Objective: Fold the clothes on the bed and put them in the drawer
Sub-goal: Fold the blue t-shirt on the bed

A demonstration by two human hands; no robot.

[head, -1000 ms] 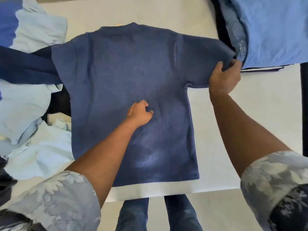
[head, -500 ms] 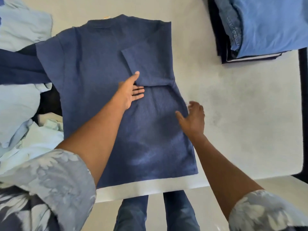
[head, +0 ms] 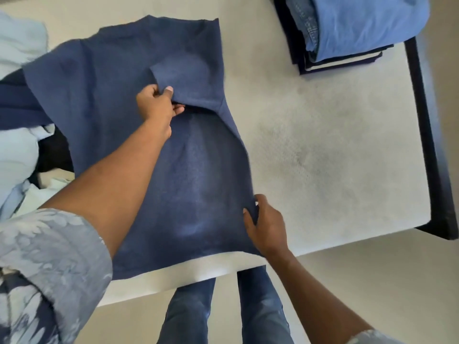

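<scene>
I saw a white bed [head: 323, 145] in a dark frame [head: 432, 145] above a pale floor [head: 372, 281]. The navy sweater [head: 193, 182] lay flat on its near side, long axis running away from me, collar farthest. My left hand [head: 156, 105] pinched the folded-in sleeve [head: 188, 80]; my right hand [head: 265, 224] pinched the side edge.
</scene>
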